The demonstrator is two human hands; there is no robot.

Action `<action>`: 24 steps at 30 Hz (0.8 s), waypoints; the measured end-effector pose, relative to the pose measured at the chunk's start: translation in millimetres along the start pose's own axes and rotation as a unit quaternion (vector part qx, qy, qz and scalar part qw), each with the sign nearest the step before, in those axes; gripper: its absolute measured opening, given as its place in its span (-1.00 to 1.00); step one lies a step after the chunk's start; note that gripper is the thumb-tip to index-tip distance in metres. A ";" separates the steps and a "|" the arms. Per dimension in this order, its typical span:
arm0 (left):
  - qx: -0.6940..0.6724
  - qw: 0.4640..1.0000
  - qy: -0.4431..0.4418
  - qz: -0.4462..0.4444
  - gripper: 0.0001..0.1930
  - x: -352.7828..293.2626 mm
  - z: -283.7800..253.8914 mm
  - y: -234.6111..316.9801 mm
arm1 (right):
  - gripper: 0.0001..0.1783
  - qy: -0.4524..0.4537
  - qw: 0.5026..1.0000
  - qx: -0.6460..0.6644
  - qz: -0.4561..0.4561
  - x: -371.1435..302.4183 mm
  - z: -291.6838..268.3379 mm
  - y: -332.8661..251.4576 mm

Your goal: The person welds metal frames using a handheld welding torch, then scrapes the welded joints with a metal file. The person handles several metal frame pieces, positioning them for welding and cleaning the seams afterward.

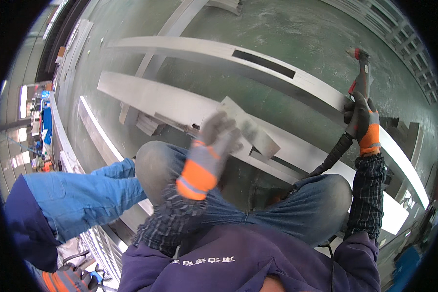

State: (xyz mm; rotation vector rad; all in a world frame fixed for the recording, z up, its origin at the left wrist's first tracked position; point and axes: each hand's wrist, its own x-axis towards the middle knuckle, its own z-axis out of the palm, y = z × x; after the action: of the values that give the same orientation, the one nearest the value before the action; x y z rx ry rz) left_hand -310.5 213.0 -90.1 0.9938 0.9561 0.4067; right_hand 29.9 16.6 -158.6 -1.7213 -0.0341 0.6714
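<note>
My right hand point(365, 121), in a grey and orange glove, is closed around the handle of a welding torch point(363, 78). The torch has a red trigger and a red collar near its tip, which points away from me. Its black ribbed cable point(333, 155) runs down from the hand toward my knee. My left hand point(216, 138), gloved alike, is smeared by motion above the nearer silver beam point(165, 95). Right beside it, a flat rectangular metal plate point(253, 129) lies slantwise across that beam. Whether the fingers touch the plate I cannot tell.
A second long silver beam point(194, 47) with a rectangular slot lies farther off, passing under my right hand. Crosswise bars point(173, 24) support the beams on the green floor point(287, 34). Another person's legs point(87, 194) are close on my left. Slatted metal frames point(399, 39) stand far right.
</note>
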 end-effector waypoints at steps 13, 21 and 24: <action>0.073 0.978 0.182 0.064 -0.51 2.5 -211.1 42.8 | -0.50 -0.209 0.976 -0.040 -0.039 -26.7 23.0 1.0; 0.172 0.970 0.042 -0.167 -0.31 110.3 -222.1 -77.1 | -0.52 -0.441 0.869 -0.226 -0.012 -81.7 183.1 -6.3; 0.551 0.816 -0.132 0.116 -0.38 115.7 -246.6 -102.1 | -0.56 -0.432 0.865 -0.251 -0.035 -60.8 219.3 36.0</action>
State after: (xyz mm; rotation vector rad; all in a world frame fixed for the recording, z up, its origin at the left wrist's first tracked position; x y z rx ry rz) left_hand -463.7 367.5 -283.1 2.1803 0.7783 -0.1583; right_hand -130.9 178.8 -189.2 -1.7419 -0.9685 1.4255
